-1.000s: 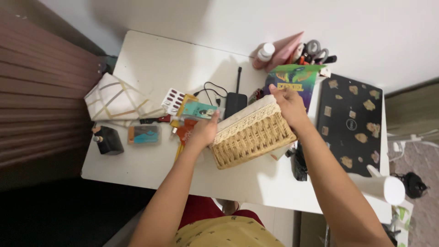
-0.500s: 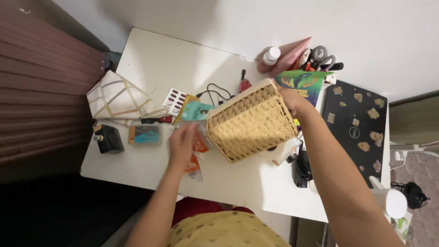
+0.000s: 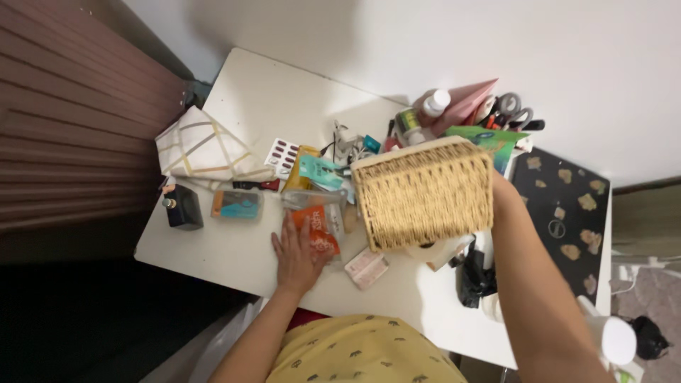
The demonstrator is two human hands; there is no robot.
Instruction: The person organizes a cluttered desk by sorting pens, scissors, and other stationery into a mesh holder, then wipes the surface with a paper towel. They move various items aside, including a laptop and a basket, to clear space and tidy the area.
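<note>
A rectangular woven straw basket (image 3: pixel 423 195) hangs tipped above the cluttered white desk (image 3: pixel 262 96), its pale rim turned up and away toward the wall and its woven underside facing the camera, long axis running roughly left to right. The right hand (image 3: pixel 499 202) clasps the basket's right end; its fingers are hidden behind the weave, so the exact grip cannot be told. The left hand (image 3: pixel 298 257) lies flat, fingers spread, pressing an orange packet (image 3: pixel 316 230) to the desk. A second ago both hands were on the basket; since then the left has dropped to the packets and the basket has been lifted and turned further over. The basket's inside cannot be seen. Nearby, scissors (image 3: pixel 512 108) stand among pens at the desk's far edge.
</note>
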